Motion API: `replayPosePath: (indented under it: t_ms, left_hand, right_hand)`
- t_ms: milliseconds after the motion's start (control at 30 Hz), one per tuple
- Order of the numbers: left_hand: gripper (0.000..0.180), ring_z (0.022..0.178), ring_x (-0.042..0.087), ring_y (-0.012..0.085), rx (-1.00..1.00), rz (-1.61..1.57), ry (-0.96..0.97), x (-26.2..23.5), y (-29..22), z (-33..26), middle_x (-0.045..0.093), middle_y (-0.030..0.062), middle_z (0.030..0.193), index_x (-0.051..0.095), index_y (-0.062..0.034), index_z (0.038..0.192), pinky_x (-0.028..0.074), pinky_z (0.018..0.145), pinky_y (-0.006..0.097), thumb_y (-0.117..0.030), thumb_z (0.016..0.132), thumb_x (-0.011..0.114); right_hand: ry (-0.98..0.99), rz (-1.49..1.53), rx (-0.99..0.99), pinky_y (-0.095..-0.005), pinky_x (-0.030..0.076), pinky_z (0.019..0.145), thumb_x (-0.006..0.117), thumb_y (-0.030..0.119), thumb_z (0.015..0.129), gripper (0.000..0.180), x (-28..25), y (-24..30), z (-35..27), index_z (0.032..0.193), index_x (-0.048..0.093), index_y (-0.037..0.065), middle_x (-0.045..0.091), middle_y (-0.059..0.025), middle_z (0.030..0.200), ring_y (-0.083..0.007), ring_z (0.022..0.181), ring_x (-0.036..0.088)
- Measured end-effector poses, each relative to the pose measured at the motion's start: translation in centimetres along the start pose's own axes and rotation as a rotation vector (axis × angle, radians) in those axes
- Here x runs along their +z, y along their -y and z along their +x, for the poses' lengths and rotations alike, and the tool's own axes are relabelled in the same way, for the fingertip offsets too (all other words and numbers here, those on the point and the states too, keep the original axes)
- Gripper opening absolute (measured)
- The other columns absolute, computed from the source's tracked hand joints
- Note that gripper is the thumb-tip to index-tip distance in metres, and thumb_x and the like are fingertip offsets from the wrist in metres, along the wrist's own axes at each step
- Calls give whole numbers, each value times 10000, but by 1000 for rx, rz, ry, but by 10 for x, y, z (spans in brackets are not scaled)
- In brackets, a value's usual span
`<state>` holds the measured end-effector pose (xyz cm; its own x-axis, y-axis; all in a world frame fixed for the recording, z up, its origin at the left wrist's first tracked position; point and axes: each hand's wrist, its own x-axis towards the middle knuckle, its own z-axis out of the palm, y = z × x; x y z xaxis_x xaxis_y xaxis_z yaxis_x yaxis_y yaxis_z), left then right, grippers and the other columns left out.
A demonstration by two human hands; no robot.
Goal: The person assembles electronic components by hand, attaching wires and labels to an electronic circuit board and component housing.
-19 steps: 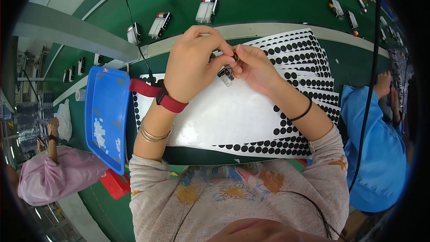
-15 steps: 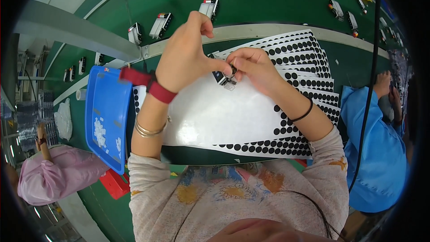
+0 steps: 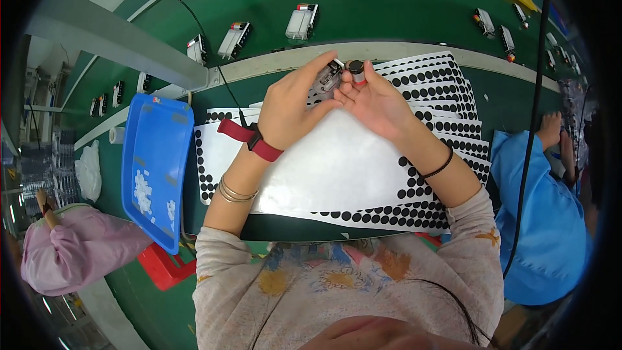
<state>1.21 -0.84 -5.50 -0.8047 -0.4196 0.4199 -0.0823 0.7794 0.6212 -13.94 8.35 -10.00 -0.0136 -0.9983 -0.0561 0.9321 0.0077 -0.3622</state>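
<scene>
My left hand [image 3: 293,100] is closed around a small clear-cased device [image 3: 326,80] with black parts. Its fingers lie along the far side and the thumb underneath. A short black cylinder with a red and pale band [image 3: 357,72] stands between the thumb and fingers of my right hand [image 3: 381,107], right beside the device. The right palm is turned up and its fingers are curled. Below both hands lies a large white sheet [image 3: 324,165], on top of a fanned stack of sheets with black round dots [image 3: 447,120]. A red wrist strap [image 3: 262,146] circles my left wrist.
A blue tray [image 3: 159,159] with small white pieces stands at left. Beyond a pale rail [image 3: 389,50], similar devices [image 3: 302,21] lie on a green surface. A cord hangs near the left wrist; a black cable [image 3: 528,149] crosses at right. People sit on both sides.
My left hand has moved right and wrapped round the device, now lifted and tilted. My right hand has turned palm up, and the black cylinder shows in it.
</scene>
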Motion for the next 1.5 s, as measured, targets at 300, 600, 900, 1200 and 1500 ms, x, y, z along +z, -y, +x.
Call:
replayPosePath:
  t_ms: [300, 600, 900, 1200, 1500]
  left_hand:
    - [428, 944, 589, 131, -312, -702, -38, -4, 15, 1, 595, 94, 1104, 531, -16, 1141, 494, 770, 243, 24, 732, 652]
    - [245, 872, 607, 124, -275, -821, -137, -18, 2, -1, 633, 98, 966, 590, 41, 989, 497, 746, 230, 94, 750, 579]
    - [184, 739, 589, 95, -264, -805, -53, -43, -26, -4, 640, 51, 856, 609, 9, 869, 502, 659, 246, 85, 706, 574]
    - [238, 883, 491, 273, -46, 101, -210, -11, -17, -3, 540, 96, 1045, 582, -36, 921, 438, 711, 320, -143, 717, 644]
    - [229, 691, 518, 216, -123, 192, -62, -13, -34, -4, 546, 65, 764, 528, -56, 910, 424, 572, 311, -175, 751, 642]
  right_hand:
    - [210, 29, 96, -381, 466, 829, 385, 268, 937, 273, 4, 8, -3, 1073, 501, 61, 592, -160, 1020, -227, 847, 594]
    - [249, -557, 78, -358, 529, 690, 434, 72, 872, 219, 37, 15, -15, 1084, 464, 22, 583, -221, 1054, -284, 831, 633]
    - [199, -1681, -893, -279, 483, 726, 667, -43, 640, 463, 51, -6, -37, 1061, 479, -1, 605, -65, 824, -198, 725, 607]
    - [-126, -976, -351, -163, 427, 591, 623, -51, 739, 607, 36, -23, -15, 1271, 355, 67, 562, -71, 1000, -48, 754, 523]
    - [-158, -960, -390, -177, 473, 606, 661, -6, 743, 590, 34, -21, -15, 1248, 363, 60, 611, -88, 974, -107, 806, 601]
